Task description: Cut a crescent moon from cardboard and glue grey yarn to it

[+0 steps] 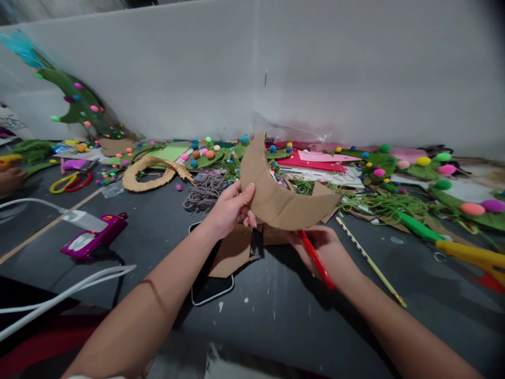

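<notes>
A brown cardboard crescent (276, 202) is raised in front of me, over the dark table. My left hand (232, 208) is closed on its left side, with the thumb on the front face. Below the crescent's right half is my right hand (331, 247), closed around a slim red-handled tool (317, 263). The tool's far end is hidden behind the cardboard, so its kind does not show. Under my hands, a cut cardboard scrap (232, 252) partly covers a phone (211, 292).
Yarn (205, 192), a cardboard ring (144, 176) and pompom-covered green pieces line the wall. Scissors (71, 181) and a purple power adapter (94, 237) lie left. A pencil (371, 260) and a yellow-green tool (465, 247) lie right. Another person's hand (11, 179) shows far left.
</notes>
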{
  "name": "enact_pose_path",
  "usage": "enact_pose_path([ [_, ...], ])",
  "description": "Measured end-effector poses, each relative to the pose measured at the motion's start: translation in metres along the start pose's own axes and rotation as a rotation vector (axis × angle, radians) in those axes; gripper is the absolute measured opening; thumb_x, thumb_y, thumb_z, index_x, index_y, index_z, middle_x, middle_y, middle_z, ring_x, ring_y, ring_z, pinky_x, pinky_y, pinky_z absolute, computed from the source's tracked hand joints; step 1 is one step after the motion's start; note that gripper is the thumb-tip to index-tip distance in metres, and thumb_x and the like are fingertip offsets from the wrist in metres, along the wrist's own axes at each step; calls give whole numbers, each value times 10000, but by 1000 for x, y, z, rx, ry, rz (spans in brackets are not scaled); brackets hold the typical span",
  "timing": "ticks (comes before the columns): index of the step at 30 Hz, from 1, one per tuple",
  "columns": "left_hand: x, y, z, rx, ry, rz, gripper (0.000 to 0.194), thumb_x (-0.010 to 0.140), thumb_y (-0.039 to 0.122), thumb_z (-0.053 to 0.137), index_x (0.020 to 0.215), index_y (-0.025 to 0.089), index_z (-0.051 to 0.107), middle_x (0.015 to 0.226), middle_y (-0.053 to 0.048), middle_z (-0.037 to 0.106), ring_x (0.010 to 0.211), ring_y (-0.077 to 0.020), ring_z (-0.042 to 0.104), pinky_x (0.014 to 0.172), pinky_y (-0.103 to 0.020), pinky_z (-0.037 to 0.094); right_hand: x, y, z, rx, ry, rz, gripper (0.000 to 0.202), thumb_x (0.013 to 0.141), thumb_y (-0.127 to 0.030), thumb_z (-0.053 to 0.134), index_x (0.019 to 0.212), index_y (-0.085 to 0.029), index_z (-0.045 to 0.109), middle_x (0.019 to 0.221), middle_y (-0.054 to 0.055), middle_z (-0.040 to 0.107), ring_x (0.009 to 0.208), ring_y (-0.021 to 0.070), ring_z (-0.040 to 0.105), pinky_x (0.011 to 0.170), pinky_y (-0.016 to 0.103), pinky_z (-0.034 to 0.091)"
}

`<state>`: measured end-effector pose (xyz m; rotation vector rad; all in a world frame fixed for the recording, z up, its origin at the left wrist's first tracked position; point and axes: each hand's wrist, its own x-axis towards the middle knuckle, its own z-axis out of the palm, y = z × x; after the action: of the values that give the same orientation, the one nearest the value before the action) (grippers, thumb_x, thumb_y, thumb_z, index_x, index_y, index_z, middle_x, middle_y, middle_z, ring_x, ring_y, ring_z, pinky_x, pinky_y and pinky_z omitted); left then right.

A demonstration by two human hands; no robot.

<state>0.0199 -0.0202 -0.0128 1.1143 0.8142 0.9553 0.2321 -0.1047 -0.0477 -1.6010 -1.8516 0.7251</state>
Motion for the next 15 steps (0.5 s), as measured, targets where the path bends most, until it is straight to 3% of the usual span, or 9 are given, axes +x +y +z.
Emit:
enact_pose_path([
  [6,2,-1,-3,-11,6,-14,553,717,557,864,932,197,502,610,60,632,388,-133,640,358,-183,433,6,11,1,275,-17,-22,324,904,-451,613,755,-205,761,819,66,772,845,267,743,775,341,588],
  [15,1,2,-4,28,-56,-24,479,785,506,822,900,193,477,545,55,621,375,-147,636,349,-178,458,7,18,-2,332,-16,-25,308,844,-441,699,679,-183,726,650,39,694,733,239,712,678,301,578],
])
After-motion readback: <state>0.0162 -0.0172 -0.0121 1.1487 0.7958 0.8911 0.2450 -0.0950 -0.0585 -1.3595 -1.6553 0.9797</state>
